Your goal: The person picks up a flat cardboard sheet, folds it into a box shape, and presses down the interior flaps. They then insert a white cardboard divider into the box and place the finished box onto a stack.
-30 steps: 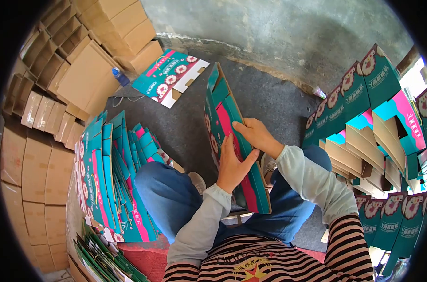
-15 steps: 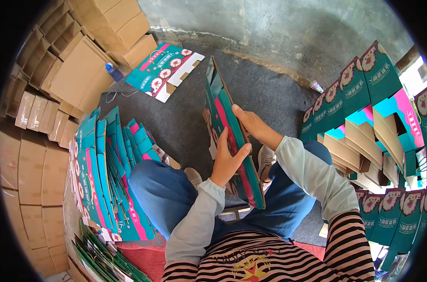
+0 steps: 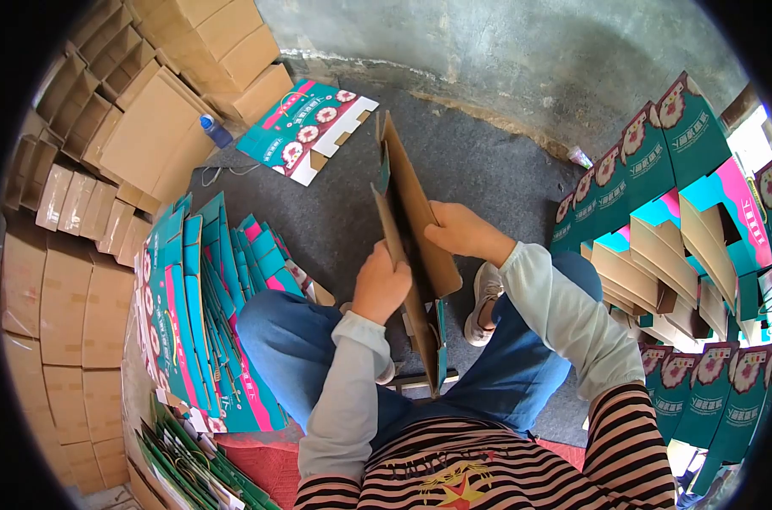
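Note:
Between my knees stands a cardboard carton point(image 3: 421, 225), spread partway, its plain brown faces showing and a narrow dark gap between them. My left hand point(image 3: 382, 282) grips the carton's left panel, with fingers curled at its edge. My right hand point(image 3: 469, 232) pinches the right panel, thumb on the brown face. A strip of teal print shows at the carton's lower end. To the left, a pile of folded teal and pink cartons point(image 3: 200, 319) leans beside my knee.
A flat printed carton point(image 3: 308, 127) lies on the floor point(image 3: 335, 200) ahead, near a blue bottle point(image 3: 216, 131). Brown boxes point(image 3: 63, 314) are stacked at left. Opened teal cartons point(image 3: 690, 153) stand in rows at right. A grey wall point(image 3: 505, 51) rises behind.
The carton's printed panels have parted and turned, so its brown faces now show. My left hand has gone from spread on the print to curled round the left panel; my right hand has shifted slightly.

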`<state>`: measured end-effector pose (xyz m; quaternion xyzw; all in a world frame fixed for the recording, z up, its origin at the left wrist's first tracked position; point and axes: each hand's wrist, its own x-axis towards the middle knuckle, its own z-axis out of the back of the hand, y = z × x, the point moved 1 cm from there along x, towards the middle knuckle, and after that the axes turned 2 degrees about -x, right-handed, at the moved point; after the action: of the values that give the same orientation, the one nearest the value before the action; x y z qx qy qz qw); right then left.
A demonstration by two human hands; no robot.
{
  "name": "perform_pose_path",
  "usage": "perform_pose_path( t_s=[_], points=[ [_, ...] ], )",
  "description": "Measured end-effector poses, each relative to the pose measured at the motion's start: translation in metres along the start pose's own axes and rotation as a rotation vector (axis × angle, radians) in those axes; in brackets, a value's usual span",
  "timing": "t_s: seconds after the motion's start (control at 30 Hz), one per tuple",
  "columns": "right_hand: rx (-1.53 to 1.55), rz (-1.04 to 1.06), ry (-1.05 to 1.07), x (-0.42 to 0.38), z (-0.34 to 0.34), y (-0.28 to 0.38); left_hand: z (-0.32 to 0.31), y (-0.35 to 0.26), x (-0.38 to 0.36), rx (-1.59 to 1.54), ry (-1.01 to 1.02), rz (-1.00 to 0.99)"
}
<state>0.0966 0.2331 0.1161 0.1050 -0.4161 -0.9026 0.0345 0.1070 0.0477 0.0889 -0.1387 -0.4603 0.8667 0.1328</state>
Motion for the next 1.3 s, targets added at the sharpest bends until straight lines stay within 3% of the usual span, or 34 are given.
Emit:
perform_pose_path(
  t_s=[0.07,0.13,0.2,0.23,0.37,0.47,0.57,0.67,1.0,1.17,1.27,1.3],
  points=[
    [-0.177,0.180,-0.083,0.000,0.007,-0.010,0.014,0.012,0.002,0.011,-0.090,-0.092],
    [-0.178,0.194,-0.051,-0.015,0.024,0.003,0.041,0.023,0.004,0.014,-0.178,-0.208],
    [-0.168,0.212,-0.012,-0.029,0.039,0.013,0.071,0.028,0.003,0.082,-0.251,-0.207],
    [-0.157,0.221,0.013,-0.035,0.043,0.015,0.086,0.006,-0.004,-0.031,-0.226,-0.057],
    [-0.157,0.301,0.025,-0.042,0.046,0.023,0.113,-0.003,0.004,0.178,-0.350,-0.254],
    [-0.159,0.260,0.052,-0.043,0.044,0.030,0.110,0.006,0.018,0.354,-0.434,-0.204],
    [-0.182,0.246,0.090,-0.041,0.036,0.016,0.102,0.024,0.037,0.414,-0.324,-0.010],
    [-0.237,0.104,0.157,-0.040,0.035,0.010,0.091,0.039,0.052,0.446,-0.250,0.081],
    [-0.241,0.111,0.030,-0.037,0.039,-0.014,0.077,0.055,0.065,0.117,-0.206,-0.062],
    [-0.214,0.081,0.026,-0.031,0.042,-0.011,0.052,0.005,0.038,0.051,-0.155,-0.172],
    [0.192,0.152,-0.079,-0.025,0.036,-0.009,0.013,-0.050,0.015,0.256,-0.156,-0.232],
    [0.334,0.078,-0.117,-0.023,0.033,-0.011,0.006,-0.066,0.007,0.250,-0.154,-0.203]
  ],
)
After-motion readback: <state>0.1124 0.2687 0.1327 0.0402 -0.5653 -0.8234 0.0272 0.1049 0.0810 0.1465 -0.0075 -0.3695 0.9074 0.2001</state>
